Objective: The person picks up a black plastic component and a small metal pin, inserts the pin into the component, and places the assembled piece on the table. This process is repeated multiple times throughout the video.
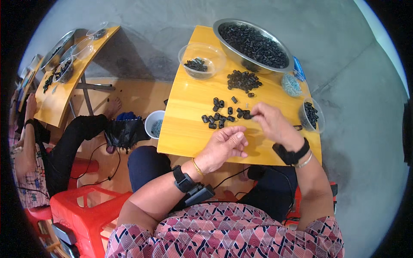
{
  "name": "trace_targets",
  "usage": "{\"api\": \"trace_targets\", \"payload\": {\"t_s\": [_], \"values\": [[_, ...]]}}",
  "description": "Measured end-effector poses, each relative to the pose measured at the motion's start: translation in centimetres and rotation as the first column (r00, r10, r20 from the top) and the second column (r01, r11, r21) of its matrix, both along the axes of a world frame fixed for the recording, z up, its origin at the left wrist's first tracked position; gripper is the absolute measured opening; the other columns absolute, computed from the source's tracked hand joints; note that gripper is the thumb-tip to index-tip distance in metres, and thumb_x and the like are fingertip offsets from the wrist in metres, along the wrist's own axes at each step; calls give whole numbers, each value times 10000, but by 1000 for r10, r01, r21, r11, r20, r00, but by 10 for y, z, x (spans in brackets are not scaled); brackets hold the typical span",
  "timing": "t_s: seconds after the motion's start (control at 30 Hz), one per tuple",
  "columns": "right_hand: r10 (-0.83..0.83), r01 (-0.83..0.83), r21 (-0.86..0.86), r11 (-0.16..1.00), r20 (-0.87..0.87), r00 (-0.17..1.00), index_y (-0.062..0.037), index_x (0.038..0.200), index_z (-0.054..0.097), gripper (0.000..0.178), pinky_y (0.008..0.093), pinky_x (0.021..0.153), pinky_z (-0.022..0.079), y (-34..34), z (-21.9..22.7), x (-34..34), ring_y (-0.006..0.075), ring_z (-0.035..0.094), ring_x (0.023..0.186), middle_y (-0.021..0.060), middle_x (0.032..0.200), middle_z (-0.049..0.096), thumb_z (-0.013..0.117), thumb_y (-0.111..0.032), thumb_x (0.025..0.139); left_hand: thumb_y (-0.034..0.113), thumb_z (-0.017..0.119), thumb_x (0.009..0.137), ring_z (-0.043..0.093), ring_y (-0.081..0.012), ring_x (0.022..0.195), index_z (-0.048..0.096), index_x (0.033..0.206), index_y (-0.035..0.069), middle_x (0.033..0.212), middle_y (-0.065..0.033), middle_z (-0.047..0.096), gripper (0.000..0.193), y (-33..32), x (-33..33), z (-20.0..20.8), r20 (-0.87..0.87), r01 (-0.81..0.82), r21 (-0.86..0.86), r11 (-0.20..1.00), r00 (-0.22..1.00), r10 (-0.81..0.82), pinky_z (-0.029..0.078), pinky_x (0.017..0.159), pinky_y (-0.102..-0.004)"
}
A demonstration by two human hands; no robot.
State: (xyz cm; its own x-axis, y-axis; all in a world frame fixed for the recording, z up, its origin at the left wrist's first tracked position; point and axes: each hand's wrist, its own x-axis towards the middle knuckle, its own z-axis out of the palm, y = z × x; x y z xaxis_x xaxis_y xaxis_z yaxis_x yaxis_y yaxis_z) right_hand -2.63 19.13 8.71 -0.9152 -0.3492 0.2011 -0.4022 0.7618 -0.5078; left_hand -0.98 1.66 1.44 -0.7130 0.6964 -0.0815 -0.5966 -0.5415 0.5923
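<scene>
My left hand [224, 147] hovers over the near edge of the yellow table [180, 139], fingers curled in and thumb against them; whatever lies inside is hidden. My right hand [272, 122] pinches at a small black plastic part [247, 115] among a few others. Left of it, several loose black parts [217, 118] lie scattered in front of my left hand. Farther back sits a denser pile of black parts [244, 81]. A tiny metal piece [246, 105] stands near my right fingertips.
A large steel bowl [221, 36] of black pieces stands at the back. Around it are a clear tub [186, 56], a heap of bluish screws [291, 85] and a clear cup [318, 116] of parts. A white bucket [150, 124] and red stool [81, 206] stand left; another person [28, 146] sits beyond.
</scene>
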Motion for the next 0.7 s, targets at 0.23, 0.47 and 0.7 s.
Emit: {"api": "trace_targets", "payload": {"t_s": [0.23,0.47,0.7], "values": [[153,-143,-84,986,129,980,6,815,524,80,286,616,434,-17,7,25,211,551,660,115,710,550,516,-37,748,153,484,857,545,-142,663,541,929,-6,767,-71,564,184,-2,0,-6,-111,-26,-100,995,994,15,495,594,-282],[-5,5,37,999,-23,1000,-11,858,517,115,287,627,430,25,-23,-40,207,551,698,108,750,552,501,9,746,128,481,856,530,-121,623,556,914,-4,734,-50,556,162,-4,0,-6,-92,52,-3,999,994,-52,473,584,-251],[44,-48,247,968,24,999,-54,857,491,110,395,650,422,19,-35,-54,332,528,766,148,786,541,512,-55,749,138,481,857,501,-103,589,562,909,14,686,-24,530,157,-9,1,-2,-24,55,38,998,998,-54,449,540,-246]]}}
